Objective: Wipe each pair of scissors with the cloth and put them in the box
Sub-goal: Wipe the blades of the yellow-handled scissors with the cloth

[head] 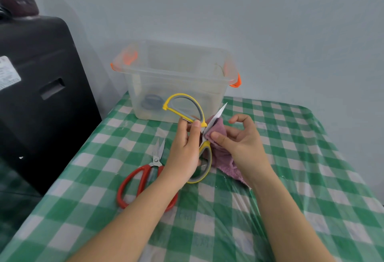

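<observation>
My left hand (185, 153) grips the yellow-and-grey scissors (182, 105) near the pivot, with the handles spread wide apart above the table. My right hand (236, 139) pinches the purple cloth (220, 159) around one blade, whose bare tip (221, 111) sticks out towards the box. The red-handled scissors (141, 180) lie flat on the table, partly under my left forearm. The clear plastic box (176, 74) with orange latches stands at the back of the table. A dark, grey-handled item (151, 101) shows through its wall, lying on the bottom.
The table wears a green-and-white checked cloth (291, 178) under clear plastic film. A large black case (41, 95) stands close to the table's left side. A pale wall rises right behind the box.
</observation>
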